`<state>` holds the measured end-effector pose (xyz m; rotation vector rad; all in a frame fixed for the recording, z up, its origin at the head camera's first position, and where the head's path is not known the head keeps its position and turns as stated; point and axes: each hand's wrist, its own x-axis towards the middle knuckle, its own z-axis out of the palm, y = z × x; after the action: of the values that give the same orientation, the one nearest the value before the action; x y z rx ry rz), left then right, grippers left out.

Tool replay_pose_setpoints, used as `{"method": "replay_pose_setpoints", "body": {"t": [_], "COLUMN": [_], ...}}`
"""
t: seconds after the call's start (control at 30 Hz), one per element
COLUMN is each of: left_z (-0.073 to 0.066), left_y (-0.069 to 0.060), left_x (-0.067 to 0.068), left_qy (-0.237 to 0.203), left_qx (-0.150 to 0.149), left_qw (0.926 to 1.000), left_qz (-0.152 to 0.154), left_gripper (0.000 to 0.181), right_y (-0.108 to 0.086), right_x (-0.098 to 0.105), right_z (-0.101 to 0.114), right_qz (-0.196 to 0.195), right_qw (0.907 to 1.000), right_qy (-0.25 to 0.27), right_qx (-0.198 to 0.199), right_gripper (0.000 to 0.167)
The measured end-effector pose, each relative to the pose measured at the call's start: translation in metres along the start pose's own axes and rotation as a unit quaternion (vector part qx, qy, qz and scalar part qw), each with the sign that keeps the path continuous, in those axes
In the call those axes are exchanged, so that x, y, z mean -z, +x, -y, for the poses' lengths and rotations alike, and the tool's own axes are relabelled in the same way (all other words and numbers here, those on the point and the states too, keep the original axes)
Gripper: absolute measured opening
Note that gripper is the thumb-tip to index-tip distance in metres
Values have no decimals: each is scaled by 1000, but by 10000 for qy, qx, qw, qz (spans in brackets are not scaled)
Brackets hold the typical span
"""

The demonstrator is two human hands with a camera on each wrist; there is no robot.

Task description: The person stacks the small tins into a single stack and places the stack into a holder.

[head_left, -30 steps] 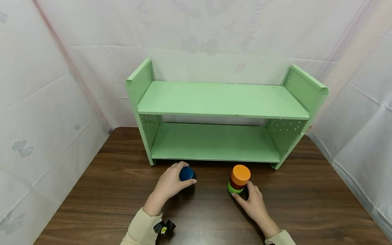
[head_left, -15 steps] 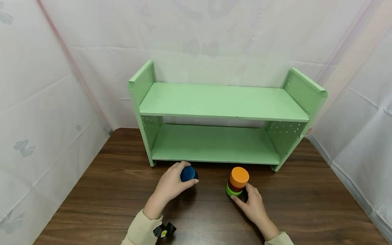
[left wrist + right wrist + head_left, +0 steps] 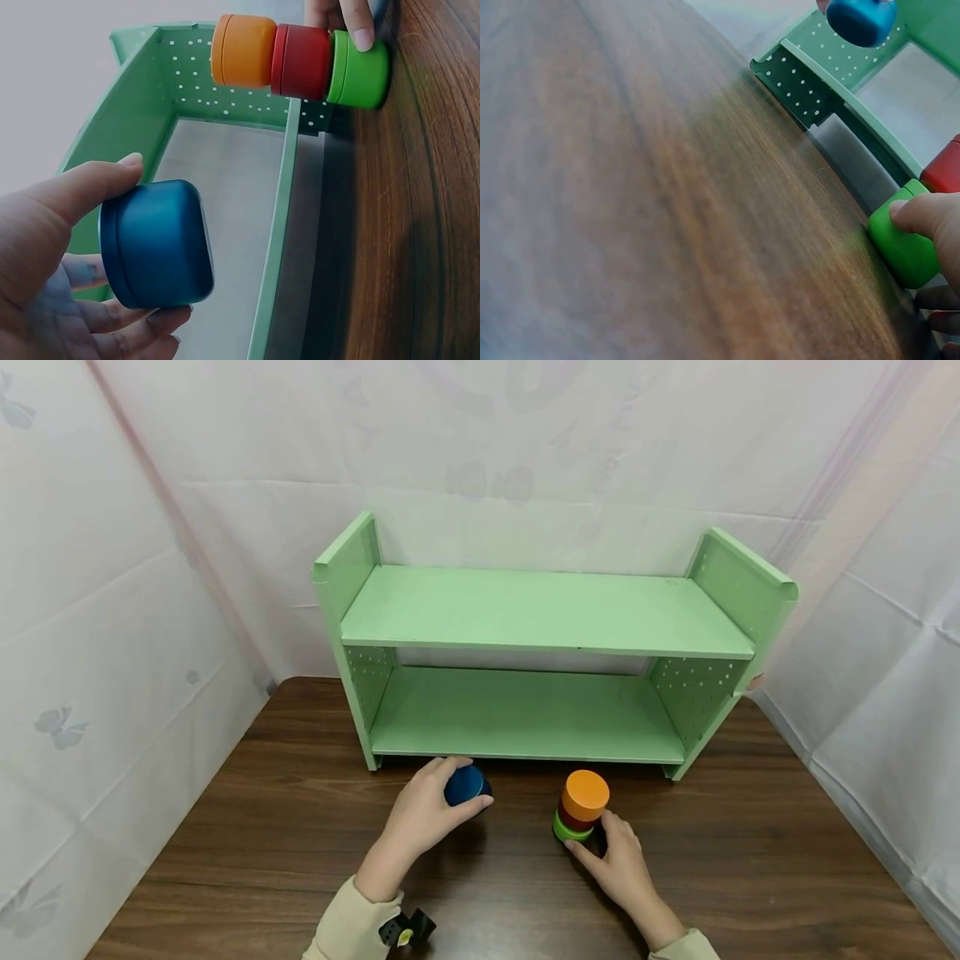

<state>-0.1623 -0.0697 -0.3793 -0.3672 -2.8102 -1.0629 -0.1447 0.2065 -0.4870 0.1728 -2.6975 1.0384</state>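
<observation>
My left hand (image 3: pixel 420 814) holds a small round blue tin (image 3: pixel 157 244) between thumb and fingers. In the left wrist view the tin is off the table. To its right, three tins stand in one stack: a green tin (image 3: pixel 360 71) at the bottom, a red tin (image 3: pixel 301 61) in the middle, an orange tin (image 3: pixel 586 793) on top. My right hand (image 3: pixel 622 868) grips the green tin low on its near side, with the thumb against its wall in the right wrist view. The far side of the stack is hidden from the head camera.
A light green two-tier shelf (image 3: pixel 540 610) stands behind both hands, its lower board (image 3: pixel 525 714) just above the table. Dark wood-grain tabletop (image 3: pixel 270 827) lies all around. White patterned cloth (image 3: pixel 480 435) hangs behind and at both sides.
My left hand has drifted slightly right with the blue tin, toward the stack. The right hand keeps its grip on the green tin. The head view has shifted a little.
</observation>
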Motion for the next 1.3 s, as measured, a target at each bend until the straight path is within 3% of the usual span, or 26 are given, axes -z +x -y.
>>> {"method": "replay_pose_setpoints", "body": {"t": [0.67, 1.3], "left_z": [-13, -19], "left_y": [2, 2], "left_x": [-5, -11], "left_qy": [-69, -46], "left_qx": [-387, -494], "left_qw": [9991, 9984], "left_qz": [-167, -285], "left_gripper": [56, 55], "right_y": [-1, -1], "right_x": [0, -1], "right_z": [0, -1], "right_qz": [-17, -33], "right_qw": [10000, 9999], "right_qy": [-43, -20], "right_qx": [73, 107], "right_gripper": [51, 51]}}
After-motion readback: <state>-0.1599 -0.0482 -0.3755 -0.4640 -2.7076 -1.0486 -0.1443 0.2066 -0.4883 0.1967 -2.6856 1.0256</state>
